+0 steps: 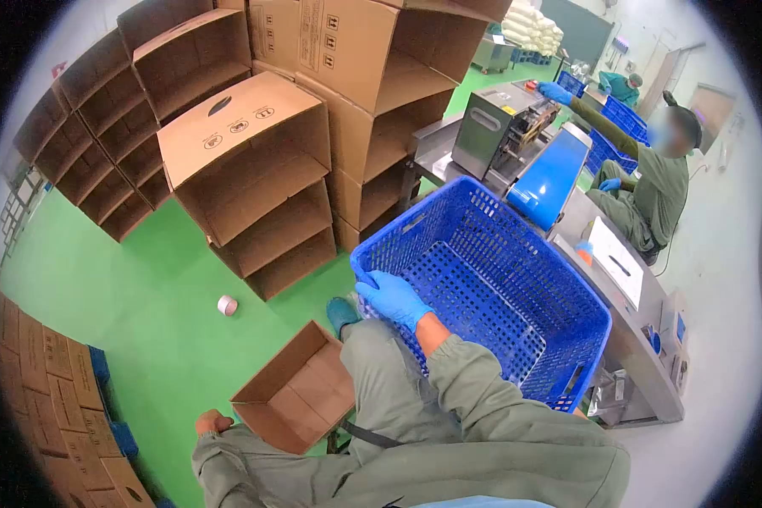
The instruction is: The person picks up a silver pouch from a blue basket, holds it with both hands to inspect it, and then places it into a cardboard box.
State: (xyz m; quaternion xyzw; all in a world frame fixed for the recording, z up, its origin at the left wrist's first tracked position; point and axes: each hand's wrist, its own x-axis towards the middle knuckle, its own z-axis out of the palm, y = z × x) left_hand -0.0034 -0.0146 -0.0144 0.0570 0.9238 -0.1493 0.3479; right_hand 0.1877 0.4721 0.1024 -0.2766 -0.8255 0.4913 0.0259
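My right hand (395,300), in a light blue glove, is closed over the near left rim of a blue plastic crate (491,288). The crate has perforated walls and a slotted bottom, holds nothing, and tilts beside my right leg at the edge of the steel machine table. At the lower left, my left hand (214,422) shows bare and small by my left thigh, its fingers mostly hidden. Between my legs and that hand an open cardboard box (300,389) sits on the floor, its inside showing.
Stacked open cartons (245,161) stand ahead and left. A tape roll (227,305) lies on the green floor. Packed cartons (59,398) rest on blue pallets at lower left. Right, a machine with a blue conveyor belt (552,173) stands near a seated co-worker (660,190); another person is farther back.
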